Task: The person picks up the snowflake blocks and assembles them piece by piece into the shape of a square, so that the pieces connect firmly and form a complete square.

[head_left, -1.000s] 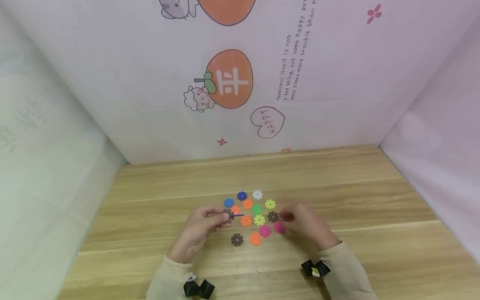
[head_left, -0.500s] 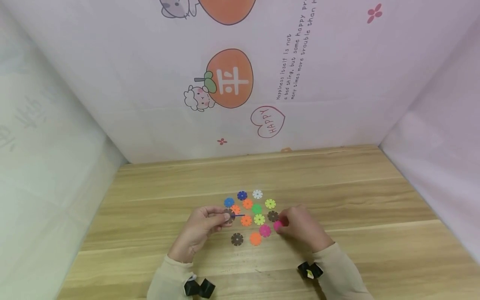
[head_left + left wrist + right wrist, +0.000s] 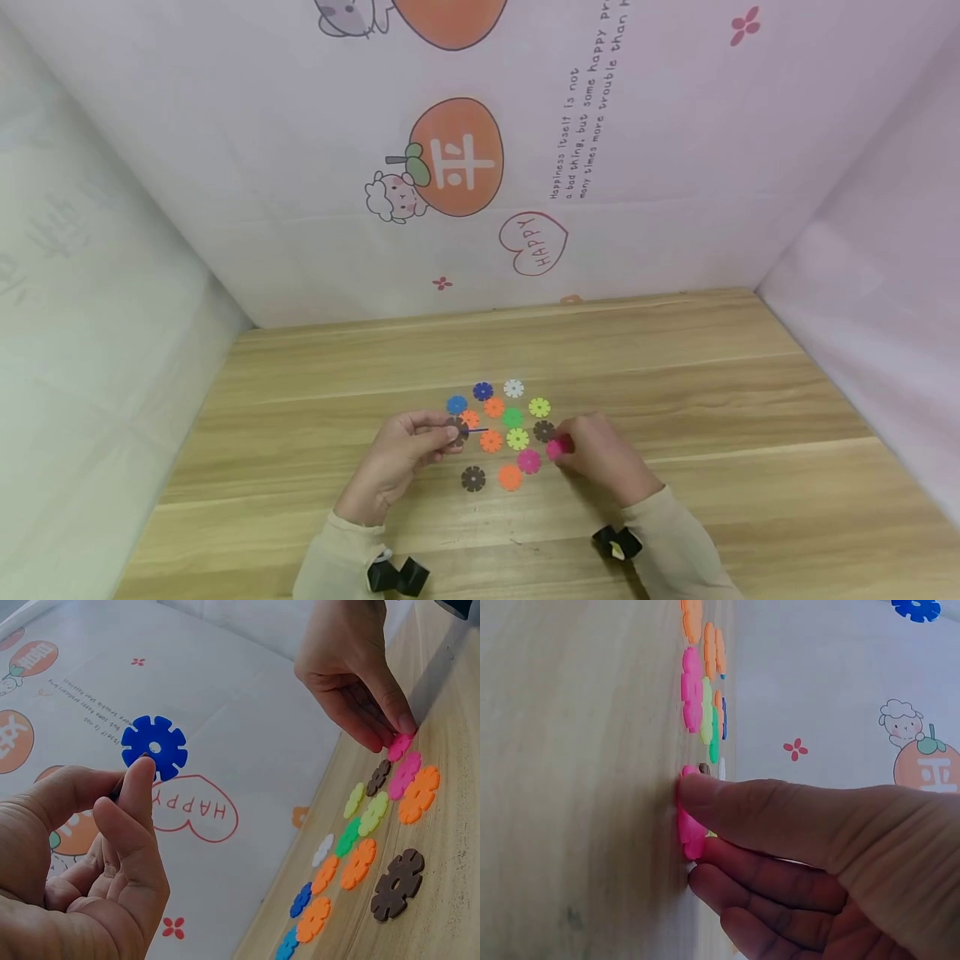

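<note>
My left hand (image 3: 401, 454) pinches a brown notched snowflake disc (image 3: 456, 433) between thumb and fingers, raised off the table. A blue snowflake disc (image 3: 171, 741) is slotted onto it and stands edge-on in the head view. My right hand (image 3: 602, 456) is at the right end of the scattered discs, with thumb and index finger on the edges of a pink snowflake disc (image 3: 691, 832) at the tabletop. Beside that lie another pink disc (image 3: 528, 462) and a brown disc (image 3: 543, 432). In the left wrist view the brown disc in my left hand is mostly hidden by fingers.
Several loose discs lie flat between my hands, among them a white disc (image 3: 513, 388), a green disc (image 3: 513, 418) and an orange disc (image 3: 510, 478). Nearest me is a brown disc (image 3: 473, 479). A printed white cloth (image 3: 337, 250) backs the wooden table (image 3: 300, 367).
My right hand has moved slightly left and taken the pink disc between thumb and finger. My left hand stays in place with the joined brown and blue discs.
</note>
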A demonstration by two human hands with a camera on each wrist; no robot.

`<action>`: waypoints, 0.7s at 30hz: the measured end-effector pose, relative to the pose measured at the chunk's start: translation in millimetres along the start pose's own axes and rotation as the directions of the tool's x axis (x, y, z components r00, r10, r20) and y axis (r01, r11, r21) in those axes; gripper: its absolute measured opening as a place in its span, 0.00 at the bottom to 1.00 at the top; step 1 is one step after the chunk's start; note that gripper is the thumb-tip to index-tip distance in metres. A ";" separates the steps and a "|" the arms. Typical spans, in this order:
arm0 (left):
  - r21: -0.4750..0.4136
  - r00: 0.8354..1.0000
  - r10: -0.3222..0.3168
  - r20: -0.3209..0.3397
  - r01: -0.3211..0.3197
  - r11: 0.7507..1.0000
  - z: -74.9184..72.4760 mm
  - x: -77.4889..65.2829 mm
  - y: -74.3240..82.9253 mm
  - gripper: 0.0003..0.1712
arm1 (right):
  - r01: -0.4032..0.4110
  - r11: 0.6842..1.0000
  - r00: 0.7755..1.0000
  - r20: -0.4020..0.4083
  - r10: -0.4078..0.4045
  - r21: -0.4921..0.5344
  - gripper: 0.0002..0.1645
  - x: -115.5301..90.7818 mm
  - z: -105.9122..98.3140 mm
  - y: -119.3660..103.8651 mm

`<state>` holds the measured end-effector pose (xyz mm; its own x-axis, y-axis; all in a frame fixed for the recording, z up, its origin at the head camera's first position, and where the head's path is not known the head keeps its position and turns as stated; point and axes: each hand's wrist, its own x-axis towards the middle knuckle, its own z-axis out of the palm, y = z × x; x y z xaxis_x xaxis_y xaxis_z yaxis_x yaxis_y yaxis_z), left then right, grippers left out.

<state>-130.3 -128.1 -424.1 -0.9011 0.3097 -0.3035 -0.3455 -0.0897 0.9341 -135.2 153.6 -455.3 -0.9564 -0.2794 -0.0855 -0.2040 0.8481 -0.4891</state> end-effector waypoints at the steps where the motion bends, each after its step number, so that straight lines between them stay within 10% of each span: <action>1: -0.001 1.000 0.000 -0.002 0.000 1.000 0.1 -0.1 0.1 0.10 | -0.001 1.000 1.000 0.002 0.001 0.008 0.06 0.2 0.1 0.8; 21: -0.001 1.000 0.005 0.008 -0.005 1.000 -0.6 1.7 -2.6 0.10 | 0.094 0.951 0.990 0.075 -0.121 0.294 0.03 1.4 -7.8 29.9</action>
<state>-131.0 -127.9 -427.2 -0.9006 0.3167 -0.2977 -0.3415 -0.0918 0.9354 -144.4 182.1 -463.3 -0.9064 -0.4127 -0.0903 -0.2224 0.6478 -0.7286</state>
